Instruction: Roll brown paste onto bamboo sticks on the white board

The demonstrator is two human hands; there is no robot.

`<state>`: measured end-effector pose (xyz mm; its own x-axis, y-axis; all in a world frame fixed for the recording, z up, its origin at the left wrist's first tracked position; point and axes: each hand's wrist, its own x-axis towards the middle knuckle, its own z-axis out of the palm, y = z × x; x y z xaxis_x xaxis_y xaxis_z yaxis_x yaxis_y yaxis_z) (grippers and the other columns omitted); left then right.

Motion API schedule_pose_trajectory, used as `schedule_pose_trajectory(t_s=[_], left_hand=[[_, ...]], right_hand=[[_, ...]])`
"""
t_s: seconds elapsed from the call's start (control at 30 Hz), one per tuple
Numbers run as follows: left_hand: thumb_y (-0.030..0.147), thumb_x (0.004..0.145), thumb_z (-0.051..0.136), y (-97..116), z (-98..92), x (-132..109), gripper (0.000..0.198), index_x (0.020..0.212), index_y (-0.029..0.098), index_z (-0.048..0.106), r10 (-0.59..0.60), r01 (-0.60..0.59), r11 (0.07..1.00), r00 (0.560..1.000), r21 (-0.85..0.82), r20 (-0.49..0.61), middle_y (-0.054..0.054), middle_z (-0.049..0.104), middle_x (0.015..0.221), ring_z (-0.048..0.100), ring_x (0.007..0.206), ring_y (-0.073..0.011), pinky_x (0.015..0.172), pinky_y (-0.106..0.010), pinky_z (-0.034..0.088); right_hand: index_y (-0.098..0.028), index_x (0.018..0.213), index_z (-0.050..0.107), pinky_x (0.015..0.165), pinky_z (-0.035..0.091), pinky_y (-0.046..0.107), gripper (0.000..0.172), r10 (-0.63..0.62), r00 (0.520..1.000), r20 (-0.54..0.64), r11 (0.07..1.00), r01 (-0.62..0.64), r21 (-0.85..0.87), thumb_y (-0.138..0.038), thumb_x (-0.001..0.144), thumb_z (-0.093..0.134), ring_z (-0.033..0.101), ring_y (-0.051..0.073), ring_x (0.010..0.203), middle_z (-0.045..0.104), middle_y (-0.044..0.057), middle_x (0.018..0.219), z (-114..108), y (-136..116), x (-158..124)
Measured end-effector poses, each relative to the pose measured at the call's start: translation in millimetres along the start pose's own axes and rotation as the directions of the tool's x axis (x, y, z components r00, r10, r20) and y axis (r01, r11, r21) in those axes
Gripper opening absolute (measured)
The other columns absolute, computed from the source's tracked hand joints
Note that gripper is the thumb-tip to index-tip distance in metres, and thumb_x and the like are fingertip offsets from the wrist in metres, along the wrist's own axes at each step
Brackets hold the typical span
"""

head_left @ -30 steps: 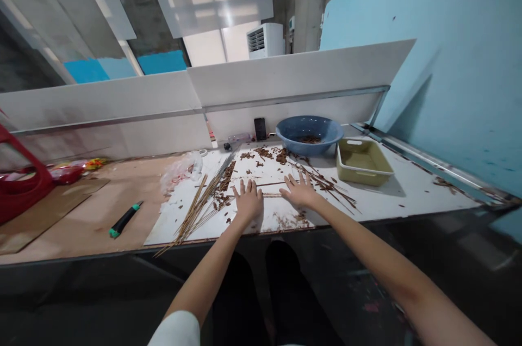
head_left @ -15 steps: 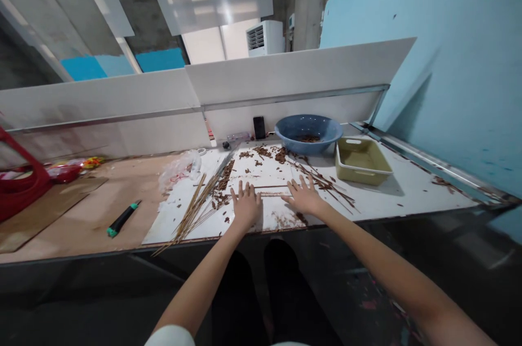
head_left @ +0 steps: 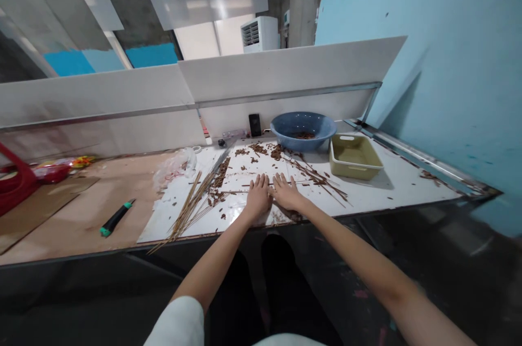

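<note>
My left hand and my right hand lie flat side by side on the white board, fingers stretched forward. Under them runs a thin brown stick, whose ends poke out on both sides; what covers it is too small to tell. A bundle of thin tan sticks lies left of my left hand, partly over the board's front edge. Darker coated sticks rest to the right of my right hand. Brown crumbly pieces are scattered behind my hands.
At the back stand a blue basin with brown pieces inside, an olive-green bin and a dark phone. A black-green cutter, a crumpled plastic bag and a red plastic object are on the left.
Both hands have moved inward along the stick, from well apart to side by side and nearly touching. The view has shifted slightly.
</note>
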<state>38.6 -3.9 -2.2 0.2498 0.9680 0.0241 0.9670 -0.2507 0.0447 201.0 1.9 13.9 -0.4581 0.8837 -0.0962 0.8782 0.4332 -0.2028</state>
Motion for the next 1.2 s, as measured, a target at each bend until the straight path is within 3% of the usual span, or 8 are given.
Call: schedule_pose_trajectory(t_s=[0.2, 0.33, 0.47, 0.6, 0.7, 0.9, 1.1, 1.2], left_hand=[[0.035, 0.113, 0.031, -16.1, 17.4, -26.5, 0.071, 0.181, 0.013, 0.028, 0.039, -0.038, 0.999, 0.999, -0.022, 0.029, -0.014, 0.026, 0.188, 0.022, 0.176, -0.0308, 0.141, -0.057, 0.024], [0.037, 0.115, 0.027, -14.9, -2.0, -9.2, 0.07, 0.181, 0.015, 0.028, -0.044, 0.046, 0.999, 0.997, -0.03, 0.056, -0.012, 0.022, 0.189, 0.02, 0.176, -0.0313, 0.141, -0.065, 0.019], [0.033, 0.116, 0.022, -13.0, -14.5, 3.2, 0.068, 0.181, 0.015, 0.031, -0.108, 0.109, 0.994, 0.992, -0.012, 0.059, -0.015, 0.025, 0.188, 0.021, 0.176, -0.0314, 0.14, -0.068, 0.02], [0.034, 0.116, 0.026, -23.4, 7.1, -26.2, 0.065, 0.18, 0.022, 0.035, 0.007, -0.01, 0.998, 0.999, 0.057, 0.039, -0.012, 0.025, 0.188, 0.02, 0.176, -0.0316, 0.14, -0.068, 0.019], [0.035, 0.117, 0.024, -31.2, 18.3, -38.0, 0.066, 0.183, 0.025, 0.028, -0.016, 0.015, 0.999, 1.0, 0.047, 0.007, -0.01, 0.026, 0.188, 0.02, 0.176, -0.0315, 0.139, -0.07, 0.019], [0.037, 0.117, 0.021, -25.3, -0.2, -11.2, 0.068, 0.183, 0.023, 0.027, -0.104, 0.105, 0.994, 0.993, -0.017, 0.047, -0.011, 0.024, 0.188, 0.019, 0.176, -0.0323, 0.14, -0.071, 0.016], [0.043, 0.117, 0.022, -25.4, 14.0, -26.9, 0.069, 0.183, 0.024, 0.026, -0.095, 0.095, 0.995, 0.995, -0.042, 0.004, -0.008, 0.026, 0.188, 0.021, 0.176, -0.0322, 0.14, -0.071, 0.012], [0.042, 0.117, 0.022, -29.0, 7.6, -15.9, 0.068, 0.182, 0.023, 0.029, -0.111, 0.112, 0.993, 0.994, -0.036, 0.019, -0.01, 0.028, 0.187, 0.022, 0.176, -0.0319, 0.14, -0.072, 0.01]], right_hand=[[-0.015, 0.183, 0.02, 0.139, -0.011, 0.065, 0.085, -0.024, 0.999, 0.024, 1.0, 0.024, 0.018, -0.065, 0.115, 0.007, 0.01, 0.03, 0.177, 0.019, 0.02, 0.188, 17.4, 0.1, -19.3], [-0.008, 0.182, 0.019, 0.14, -0.009, 0.062, 0.096, 0.054, 0.997, 0.055, 0.998, -0.056, 0.033, -0.071, 0.112, 0.0, 0.006, 0.032, 0.178, 0.013, 0.022, 0.189, 1.9, -0.1, 4.7], [-0.006, 0.182, 0.014, 0.14, -0.008, 0.062, 0.095, 0.072, 0.997, 0.026, 0.997, -0.073, 0.01, -0.068, 0.112, -0.001, 0.002, 0.032, 0.178, 0.006, 0.021, 0.19, -2.3, 3.1, 18.3], [-0.008, 0.182, 0.015, 0.14, -0.008, 0.062, 0.097, 0.004, 1.0, -0.008, 1.0, -0.004, -0.01, -0.072, 0.11, 0.004, 0.001, 0.036, 0.177, 0.009, 0.018, 0.19, 18.5, 9.8, -11.4], [-0.009, 0.183, 0.014, 0.14, -0.008, 0.063, 0.099, -0.014, 1.0, 0.004, 1.0, 0.014, -0.017, -0.075, 0.109, 0.004, 0.003, 0.036, 0.177, 0.01, 0.018, 0.19, 25.6, 12.0, -22.0], [-0.01, 0.182, 0.019, 0.139, -0.006, 0.067, 0.094, 0.024, 0.999, 0.046, 0.999, -0.022, -0.037, -0.071, 0.112, 0.01, 0.004, 0.038, 0.177, 0.011, 0.019, 0.19, 2.8, 12.7, 5.9], [-0.009, 0.182, 0.019, 0.139, -0.011, 0.066, 0.091, -0.012, 1.0, 0.006, 0.999, 0.012, -0.035, -0.067, 0.112, 0.009, 0.008, 0.035, 0.177, 0.012, 0.019, 0.189, 16.7, 20.9, -7.9], [-0.014, 0.183, 0.021, 0.138, -0.011, 0.067, 0.09, 0.0, 1.0, 0.027, 0.999, 0.001, -0.04, -0.071, 0.112, 0.018, 0.009, 0.037, 0.177, 0.017, 0.019, 0.189, 11.1, 21.4, 6.3]])
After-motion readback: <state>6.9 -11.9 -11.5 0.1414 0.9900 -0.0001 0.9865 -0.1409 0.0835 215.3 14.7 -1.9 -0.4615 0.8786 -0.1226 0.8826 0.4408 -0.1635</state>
